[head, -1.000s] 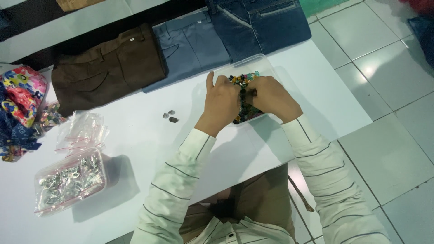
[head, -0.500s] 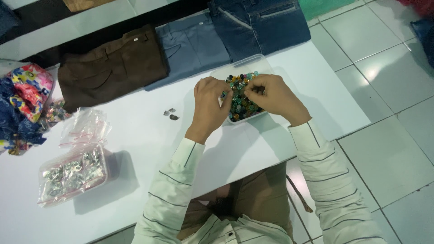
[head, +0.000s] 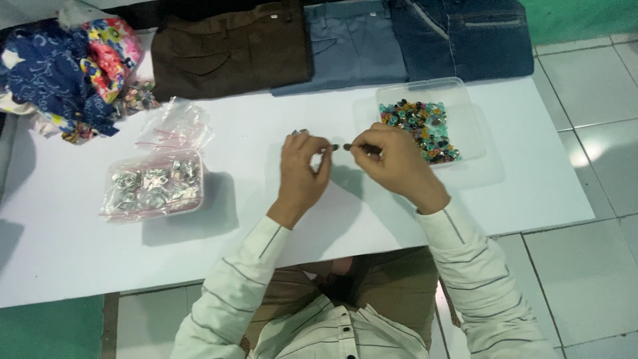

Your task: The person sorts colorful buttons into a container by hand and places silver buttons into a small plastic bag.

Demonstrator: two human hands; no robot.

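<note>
Two hands pinch small dark pieces above the white desk [head: 399, 219].
Left hand [head: 302, 169] and right hand [head: 392, 159], fingers closed, each grip a small piece [head: 340, 147]; the clear bead tray [head: 465, 93] sits just right.

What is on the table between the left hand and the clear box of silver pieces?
Head view: nothing lies there. Between the left hand and the clear box of silver pieces is only bare white table.

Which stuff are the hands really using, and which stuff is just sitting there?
In use:
left hand and right hand, pinching small dark pieces between their fingertips
clear tray of coloured beads by the right hand

Just lying about:
box of silvery bits
empty plastic bag
folded trousers
patterned cloth
</note>
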